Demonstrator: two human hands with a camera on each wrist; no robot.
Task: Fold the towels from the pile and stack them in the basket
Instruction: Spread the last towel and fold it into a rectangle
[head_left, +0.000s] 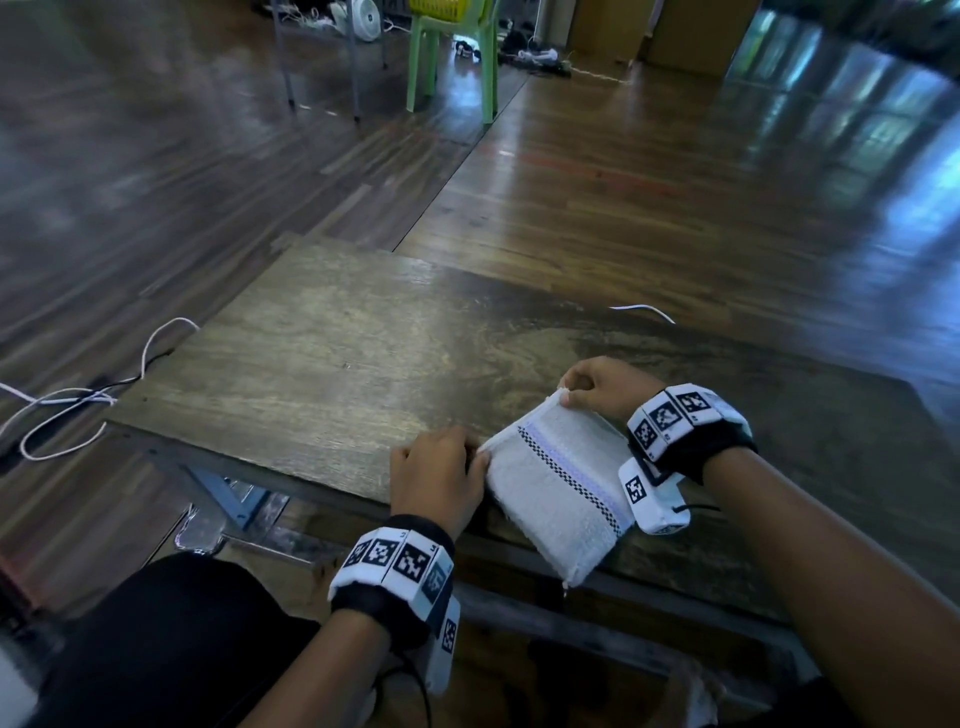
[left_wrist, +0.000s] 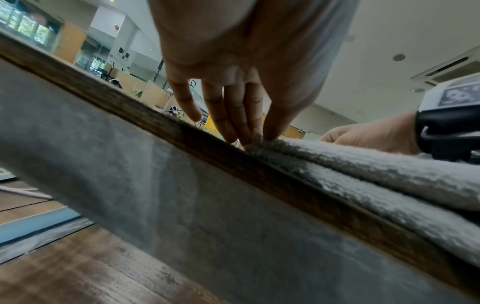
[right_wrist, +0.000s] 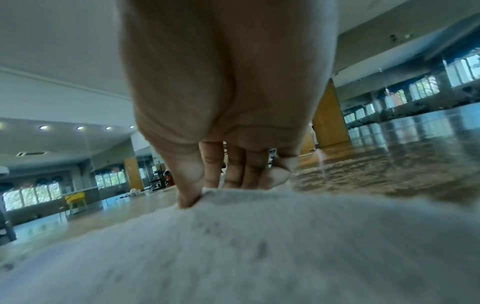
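Folded white towel (head_left: 558, 486) lies on the tabletop (head_left: 322, 343) at the near edge, its near corner hanging just over the edge. A checkered stripe with a pale band runs along its length.

Left hand (head_left: 439, 470): palm down, knuckles up, at the towel's far-left corner. In the left wrist view the thumb and fingers (left_wrist: 275, 125) come together on the corner's edge, a pinch on the cloth; little finger stays splayed clear. Forearm comes in from below the tabletop edge, wrist band with printed markers on it.

Right hand (head_left: 605, 387): at the towel's far-right corner, fingers curled down, forearm angled in from the right. In the right wrist view the thumb (right_wrist: 191, 193) presses into the top of the edge and the fingers sit behind it, so the grip has closed on that corner too. Right wrist unit rests over the towel's right side.

Towel is stretched flat between the two grips; layers are visible as stacked folds in the left wrist view (left_wrist: 376, 168).

Hard to make out:
- fingertips of both hands, tucked behind or under cloth
- right wrist view is mostly blurred towel
- number of folds: at least two layers, exact count unclear

A yellow basket (head_left: 447, 6) sits on a green chair (head_left: 452, 52) far across the floor, cut off by the top of the frame. White cables (head_left: 78, 400) lie on the floor to the left.
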